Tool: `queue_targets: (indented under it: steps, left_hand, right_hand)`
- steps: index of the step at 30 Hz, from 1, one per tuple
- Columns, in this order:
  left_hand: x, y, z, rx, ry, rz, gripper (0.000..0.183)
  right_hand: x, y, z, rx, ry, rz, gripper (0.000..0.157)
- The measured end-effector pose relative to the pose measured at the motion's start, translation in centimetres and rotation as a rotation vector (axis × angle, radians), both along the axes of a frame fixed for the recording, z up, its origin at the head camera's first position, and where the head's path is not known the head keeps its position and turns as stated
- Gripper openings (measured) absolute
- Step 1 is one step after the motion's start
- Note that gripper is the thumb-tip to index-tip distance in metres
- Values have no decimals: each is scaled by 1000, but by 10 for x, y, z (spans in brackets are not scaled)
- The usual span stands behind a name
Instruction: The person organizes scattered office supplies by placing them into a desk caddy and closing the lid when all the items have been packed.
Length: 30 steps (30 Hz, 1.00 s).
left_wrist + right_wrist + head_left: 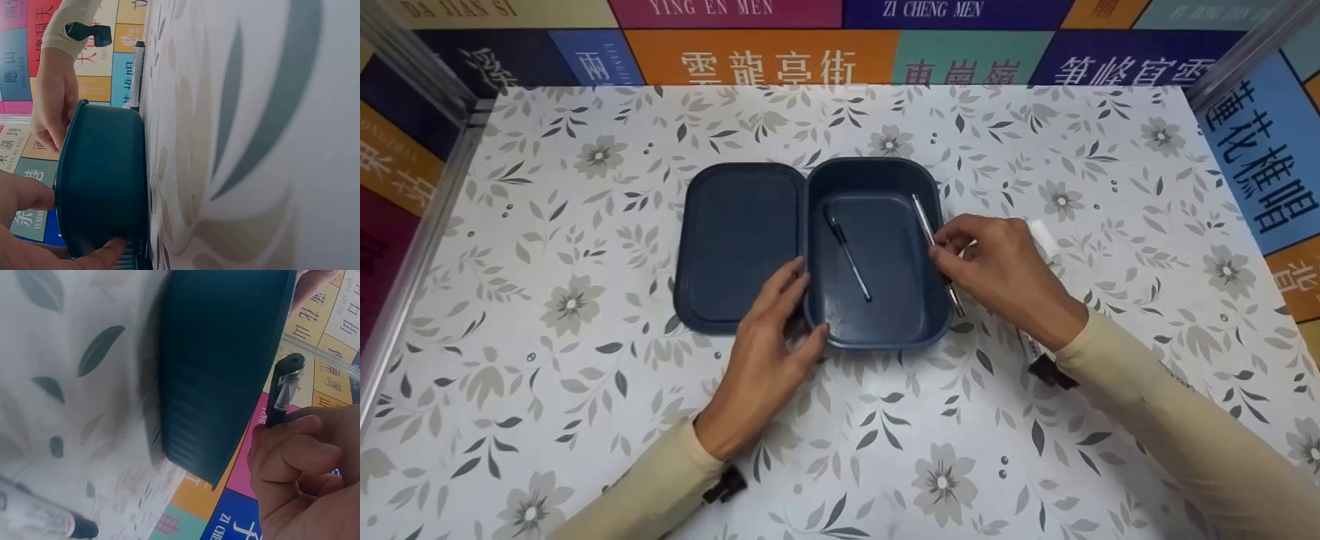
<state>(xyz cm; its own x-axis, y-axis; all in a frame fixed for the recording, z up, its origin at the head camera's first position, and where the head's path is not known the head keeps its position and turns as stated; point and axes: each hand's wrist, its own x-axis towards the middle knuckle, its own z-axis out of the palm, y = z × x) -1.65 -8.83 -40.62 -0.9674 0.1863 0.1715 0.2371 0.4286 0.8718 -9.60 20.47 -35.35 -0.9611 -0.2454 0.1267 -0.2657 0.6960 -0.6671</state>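
In the head view, my right hand (pixel 997 262) pinches a slim pen (pixel 922 217) between thumb and fingers, over the right rim of a dark blue box (pixel 885 322). The right wrist view shows that pen's black end with a silver clip (pixel 287 388). Another pen (pixel 851 255), dark-capped, lies slantwise on the box floor. My left hand (pixel 761 352) rests at the box's front left corner, its thumb at the front rim and its loosely extended fingers along the left side. In the left wrist view, fingertips (pixel 115 244) touch the outer wall.
A dark blue lid (pixel 742 247) lies flat, directly left of the box. Right of the box, partly hidden behind my right hand, is a white object (pixel 1042 240). A white marker with a black cap (pixel 84 526) lies on the floral-covered table (pixel 622 420). Printed panels (pixel 765 56) border it.
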Motion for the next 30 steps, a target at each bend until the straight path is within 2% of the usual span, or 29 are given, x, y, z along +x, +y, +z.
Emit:
queue_targets:
  steps: [3, 11, 21, 30]
  left_hand:
    - [0, 0, 0, 5, -6, 1, 68]
    - [-1, 0, 0, 21, -21, 0, 69]
    - [0, 0, 2, 59, -39, -3, 69]
    - [0, 0, 2, 22, -26, 0, 68]
  right_hand:
    - [-5, -7, 0, 16, -22, 7, 10]
    - [-17, -21, -1, 56, -12, 36, 10]
    - [-29, -41, -1, 109, -121, 66, 16]
    - [-40, -50, -9, 152, -128, 113, 23]
